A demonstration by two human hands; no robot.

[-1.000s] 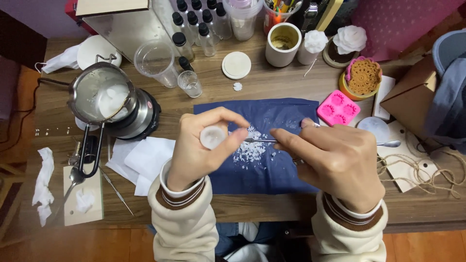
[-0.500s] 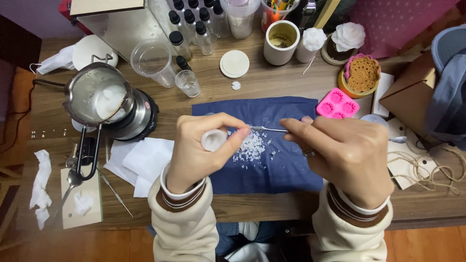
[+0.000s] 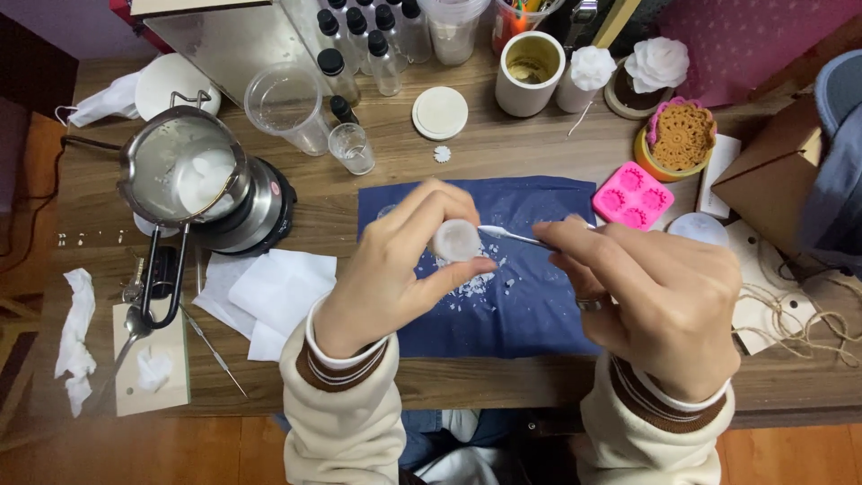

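Left hand (image 3: pixel 395 269) shifted right, pinching white disc (image 3: pixel 455 240); right hand (image 3: pixel 655 301) pinches metal tool (image 3: pixel 512 234); pot (image 3: pixel 184 171) holds, seemingly, wax.

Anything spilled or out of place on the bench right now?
White flakes lie loose on the blue sheet, under the small white cup held by the left hand. The right hand points a thin metal tool at that cup. A crumpled white tissue lies at the table's left edge.
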